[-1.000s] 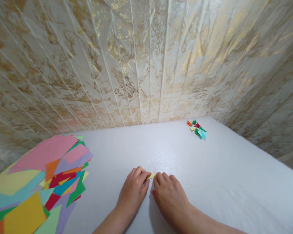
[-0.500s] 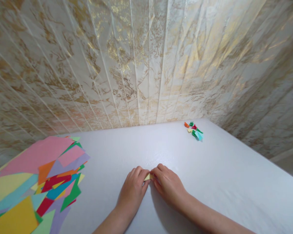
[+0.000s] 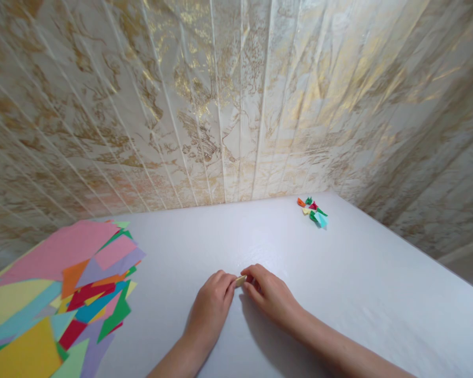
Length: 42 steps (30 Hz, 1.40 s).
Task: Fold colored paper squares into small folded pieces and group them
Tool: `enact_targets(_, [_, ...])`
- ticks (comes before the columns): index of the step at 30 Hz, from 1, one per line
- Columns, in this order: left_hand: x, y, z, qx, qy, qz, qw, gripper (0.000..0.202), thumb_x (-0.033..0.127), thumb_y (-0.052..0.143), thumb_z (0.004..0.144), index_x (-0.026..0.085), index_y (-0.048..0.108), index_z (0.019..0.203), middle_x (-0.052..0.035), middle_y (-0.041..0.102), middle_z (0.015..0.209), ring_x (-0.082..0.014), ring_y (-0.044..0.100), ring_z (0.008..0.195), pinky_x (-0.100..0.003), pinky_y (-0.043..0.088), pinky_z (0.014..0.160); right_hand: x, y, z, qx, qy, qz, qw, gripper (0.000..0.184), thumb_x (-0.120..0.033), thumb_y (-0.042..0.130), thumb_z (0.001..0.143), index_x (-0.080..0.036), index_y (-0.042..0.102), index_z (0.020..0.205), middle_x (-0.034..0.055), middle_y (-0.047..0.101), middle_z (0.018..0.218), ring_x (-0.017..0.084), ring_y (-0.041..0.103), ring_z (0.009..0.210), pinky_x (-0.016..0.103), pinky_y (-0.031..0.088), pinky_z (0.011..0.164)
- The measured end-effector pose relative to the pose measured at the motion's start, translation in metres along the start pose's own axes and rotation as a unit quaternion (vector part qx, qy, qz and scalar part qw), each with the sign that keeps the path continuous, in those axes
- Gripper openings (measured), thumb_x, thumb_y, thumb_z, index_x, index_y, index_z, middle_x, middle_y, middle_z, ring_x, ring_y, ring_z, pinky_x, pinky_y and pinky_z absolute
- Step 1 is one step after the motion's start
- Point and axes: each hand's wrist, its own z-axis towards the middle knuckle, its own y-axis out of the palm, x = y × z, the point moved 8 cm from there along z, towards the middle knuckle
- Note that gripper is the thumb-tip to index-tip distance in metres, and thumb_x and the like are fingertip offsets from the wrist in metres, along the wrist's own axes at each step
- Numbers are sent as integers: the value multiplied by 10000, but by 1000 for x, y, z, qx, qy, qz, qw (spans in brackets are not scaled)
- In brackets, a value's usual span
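Between my two hands, just above the white table (image 3: 189,236), is a small folded piece of pale yellow paper (image 3: 240,281). My left hand (image 3: 215,299) pinches its left end between thumb and fingers. On the other side, my right hand (image 3: 270,291) is curled at the paper's right end, thumb and index fingertip at its edge. Part of the paper is covered by my fingers, so its full folded shape does not show.
A spread of coloured paper sheets and scraps (image 3: 63,247) covers the table's left side. Several small folded paper pieces (image 3: 313,210) in orange, green, red, yellow and light blue lie at the back right. A gold-patterned curtain (image 3: 228,105) hangs behind the table.
The yellow paper has been turned and now looks narrower and tilted. My left hand has shifted slightly left, and my right fingers have loosened a little around the paper.
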Motion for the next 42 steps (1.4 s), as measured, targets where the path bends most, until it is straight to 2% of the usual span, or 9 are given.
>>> enact_targets(4, [-4, 3, -5, -5, -52, -115, 992, 196, 318, 475, 954, 236, 651, 932, -21, 698, 885, -190, 651, 833, -286, 479, 771, 3, 2, 2, 1, 5, 67, 998, 168, -146, 484, 855, -205, 598, 963, 13, 674, 839, 162, 607, 759, 262, 420, 689])
enact_targets(7, [-7, 11, -10, -19, -102, -213, 971, 159, 348, 514, 933, 232, 603, 994, -10, 717, 863, -180, 673, 809, -269, 494, 755, 2, 3, 4, 13, -15, 144, 989, 98, -164, 475, 859, -204, 561, 885, -9, 638, 774, 143, 575, 705, 251, 412, 657])
enact_targets(10, [-6, 14, -12, -18, -120, -270, 955, 139, 360, 529, 925, 222, 548, 930, -9, 707, 847, -169, 671, 810, -258, 490, 747, 2, 4, 4, 18, -18, 201, 979, 45, -200, 493, 854, -202, 538, 851, -25, 597, 726, 131, 540, 660, 244, 403, 625])
enact_targets(12, [-8, 15, -12, -12, -137, -288, 948, 169, 387, 532, 920, 222, 513, 887, 0, 690, 809, -153, 645, 724, -242, 473, 664, 2, 6, 4, 4, -11, 225, 974, 53, -227, 496, 857, -198, 539, 845, -23, 597, 718, 128, 528, 642, 244, 395, 611])
enact_targets(15, [-11, 16, -12, -9, -150, -292, 944, 219, 430, 528, 919, 221, 496, 862, 17, 653, 761, -135, 594, 646, -230, 444, 605, 0, 8, 3, -20, -7, 258, 966, 95, -271, 502, 865, -193, 541, 825, -7, 621, 737, 137, 546, 664, 252, 404, 624])
enact_targets(21, [-8, 13, -12, -19, -129, -285, 950, 258, 412, 440, 952, 206, 555, 849, 9, 606, 756, -150, 597, 720, -244, 461, 682, -1, 9, 4, -24, -10, 297, 955, 127, -301, 503, 879, -205, 512, 796, -1, 628, 735, 150, 580, 689, 267, 436, 653])
enact_targets(25, [-7, 11, -10, -30, -133, -290, 947, 244, 386, 471, 930, 194, 593, 841, 9, 598, 748, -147, 568, 703, -242, 447, 675, -1, 10, 5, -24, -10, 308, 951, 120, -295, 514, 879, -202, 527, 804, -4, 626, 729, 146, 579, 677, 261, 438, 641])
enact_targets(32, [-5, 10, -7, -42, -130, -314, 940, 184, 341, 540, 884, 185, 625, 836, 12, 607, 725, -137, 543, 674, -230, 435, 645, 4, 9, 7, -1, -25, 251, 968, 103, -238, 506, 881, -190, 576, 822, -29, 577, 703, 123, 525, 647, 238, 405, 618])
enact_targets(42, [-8, 12, -8, -38, -140, -323, 935, 187, 385, 552, 898, 198, 549, 895, -10, 652, 833, -160, 616, 785, -270, 474, 759, -9, 5, -1, 6, -41, 199, 979, 161, -155, 496, 871, -187, 642, 932, 7, 663, 824, 137, 579, 720, 246, 439, 673])
